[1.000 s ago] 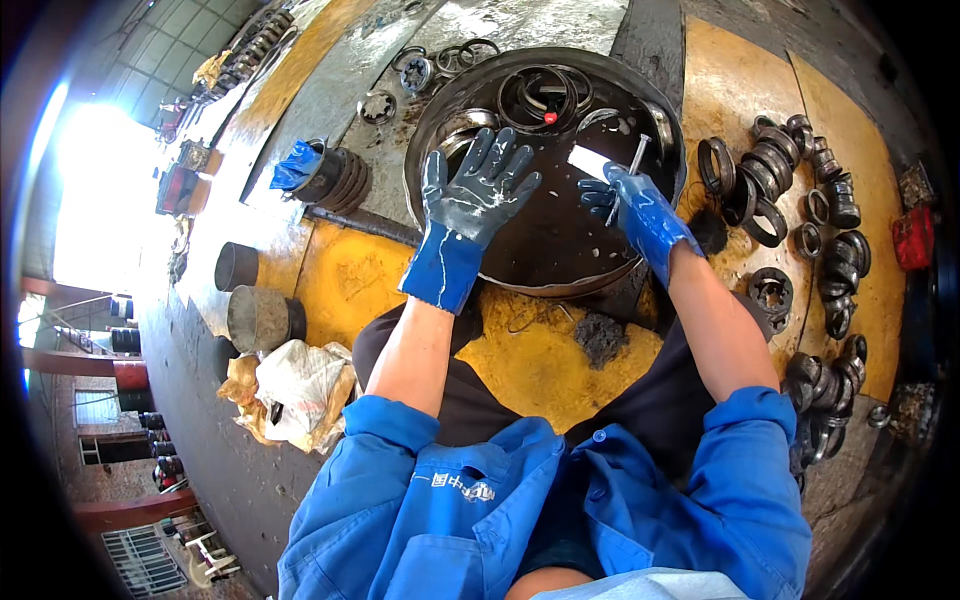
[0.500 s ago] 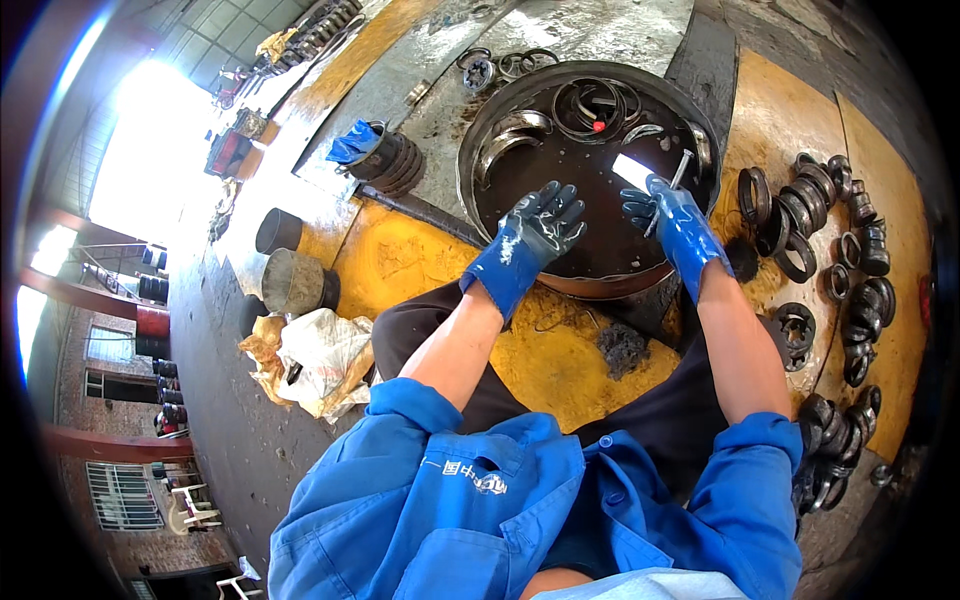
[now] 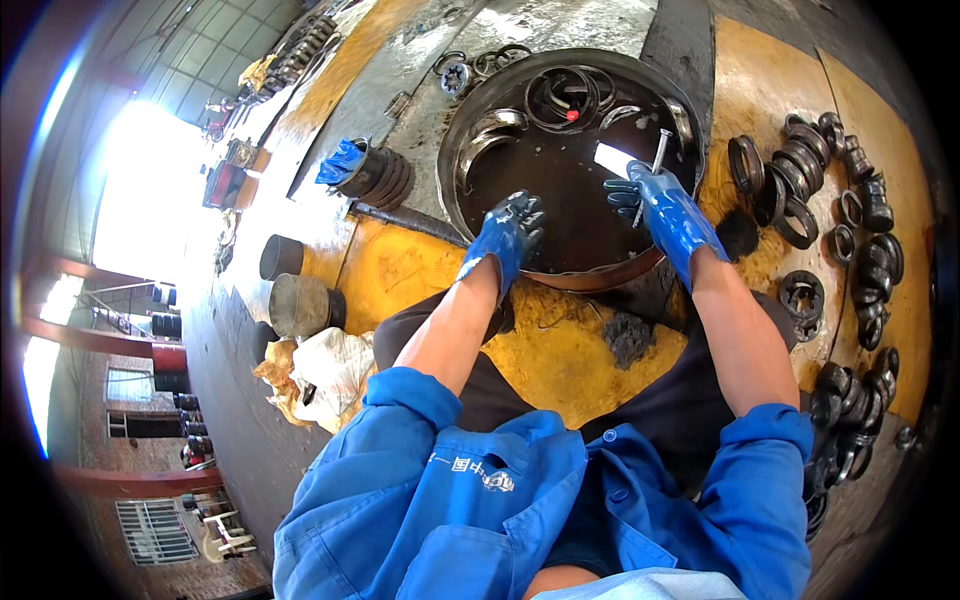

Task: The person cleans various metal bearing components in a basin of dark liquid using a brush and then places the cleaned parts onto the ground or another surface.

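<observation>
Both my hands wear wet blue rubber gloves with dark palms. My left hand (image 3: 507,235) is over the near left part of a wide round basin (image 3: 448,200) of dark liquid, fingers loosely bent, nothing seen in it. Toward the basin's right side, my right hand (image 3: 665,205) is closed on a scraper-like tool: a bright flat white blade (image 3: 612,160) points left, and a thin metal rod (image 3: 661,150) with a flat head crosses the fingers. How blade and rod join is hidden by the glove. Metal rings (image 3: 570,97) and curved pieces (image 3: 490,130) lie in the basin's far part.
Many dark rings (image 3: 797,170) lie in groups on the yellow sheet at right, with a slotted disc (image 3: 801,305) nearer. At left stand a stack of rings (image 3: 380,180) topped by a blue glove, a grey bucket (image 3: 298,305) and a white sack (image 3: 335,375). Black matted fibre (image 3: 627,342) lies between my legs.
My left hand has turned and drawn its spread fingers in, shifting left and slightly nearer. The right hand still grips the tool, little changed. The whole view has shifted a little.
</observation>
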Demonstrator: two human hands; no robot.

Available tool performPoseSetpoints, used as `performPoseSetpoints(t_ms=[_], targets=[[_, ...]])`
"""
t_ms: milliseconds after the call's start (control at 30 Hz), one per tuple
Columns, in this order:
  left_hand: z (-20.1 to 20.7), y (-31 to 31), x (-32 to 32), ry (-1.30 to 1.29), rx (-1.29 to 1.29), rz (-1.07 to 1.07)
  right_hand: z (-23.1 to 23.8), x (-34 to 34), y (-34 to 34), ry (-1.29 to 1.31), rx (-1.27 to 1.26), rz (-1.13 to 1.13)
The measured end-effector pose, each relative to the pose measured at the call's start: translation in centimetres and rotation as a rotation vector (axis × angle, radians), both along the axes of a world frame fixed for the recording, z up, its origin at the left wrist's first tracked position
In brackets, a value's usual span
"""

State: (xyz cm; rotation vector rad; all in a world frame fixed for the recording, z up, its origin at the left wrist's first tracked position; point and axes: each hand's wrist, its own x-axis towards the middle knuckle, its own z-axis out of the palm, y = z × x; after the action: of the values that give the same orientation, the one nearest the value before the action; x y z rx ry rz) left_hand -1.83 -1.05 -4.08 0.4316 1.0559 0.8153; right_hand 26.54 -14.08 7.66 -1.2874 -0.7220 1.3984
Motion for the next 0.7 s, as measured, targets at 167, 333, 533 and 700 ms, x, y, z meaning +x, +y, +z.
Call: performPoseSetpoints(t_ms=[167,333,533,700], targets=[[0.6,2.1,1.5,0.769,0.592,0.125,-2.8,0.6,2.5,0.020,-0.096,-0.050],[2.7,6.3,-0.3,1.720,0.917,0.067,-4.1,0.6,4.2,0.014,-0.168,-0.044],[2.6,11.1,-1.5,1.828,0.765,-0.347,-4.2,1.1,4.5,0.027,-0.203,-0.036],[1.2,14.9,-2.8,1.761,0.662,-0.447,-3.5,3.0,4.9,0.095,-0.157,-0.170]])
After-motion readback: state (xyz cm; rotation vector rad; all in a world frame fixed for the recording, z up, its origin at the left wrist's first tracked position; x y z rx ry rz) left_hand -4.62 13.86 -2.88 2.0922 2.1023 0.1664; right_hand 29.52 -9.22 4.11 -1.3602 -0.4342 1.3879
